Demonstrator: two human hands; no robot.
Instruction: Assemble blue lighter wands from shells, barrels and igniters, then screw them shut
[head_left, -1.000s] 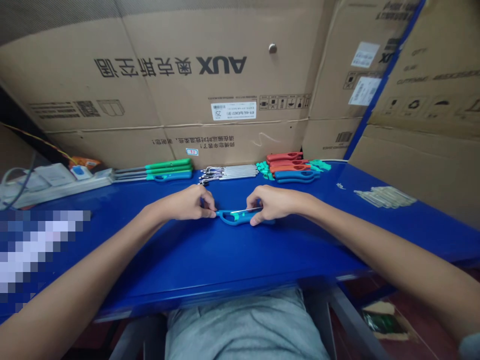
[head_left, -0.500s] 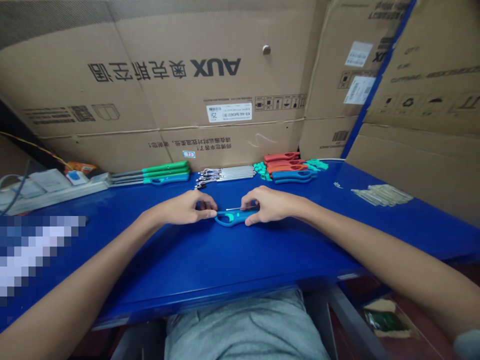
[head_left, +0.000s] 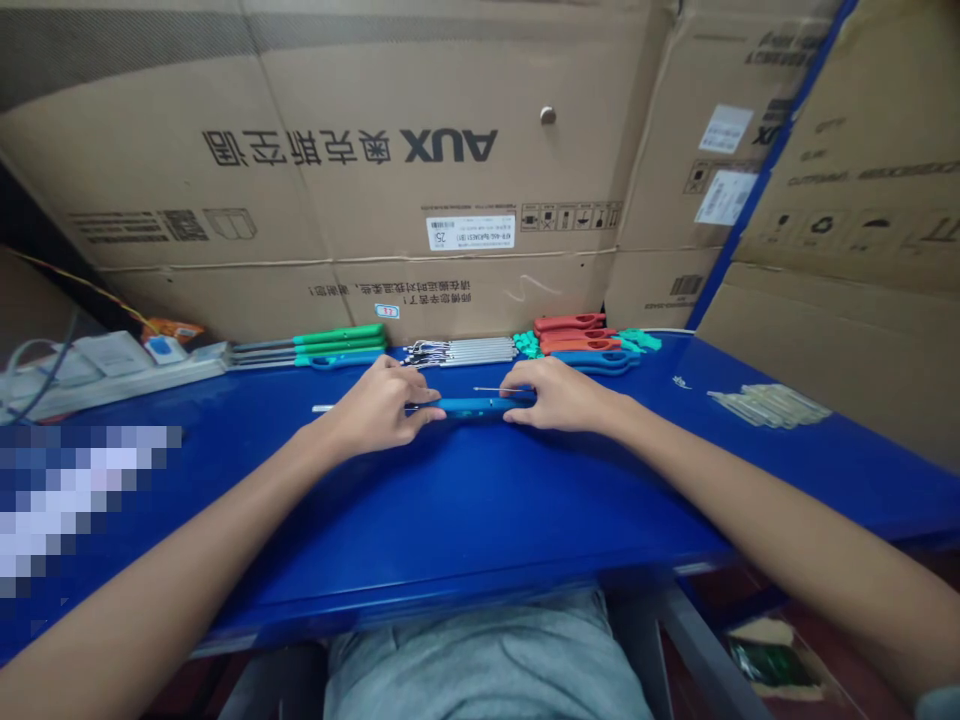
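Above the middle of the blue table, a blue handle (head_left: pixel 472 406) is held level between both hands. My left hand (head_left: pixel 390 405) pinches its left end, and a thin metal rod (head_left: pixel 322 408) sticks out to the left from behind that hand. My right hand (head_left: pixel 551 395) is closed on the handle's right end. A slim metal tool (head_left: pixel 489 389) projects leftward from the right fingers, just above the handle; its other end is hidden in the hand.
Along the back lie green and blue long-necked pieces (head_left: pixel 341 345), metal rods with wires (head_left: pixel 480 350), teal bits (head_left: pixel 527 345) and red, orange and blue handles (head_left: pixel 577 340). Clear strips (head_left: pixel 769 405) are at right, a power strip (head_left: pixel 127 380) at left. Cardboard (head_left: pixel 450 60) stands behind.
The handle has turned so its narrow edge shows, and its loop is no longer visible. Both hands have shifted slightly, the left one further over the handle's end. A rod now shows left of it.
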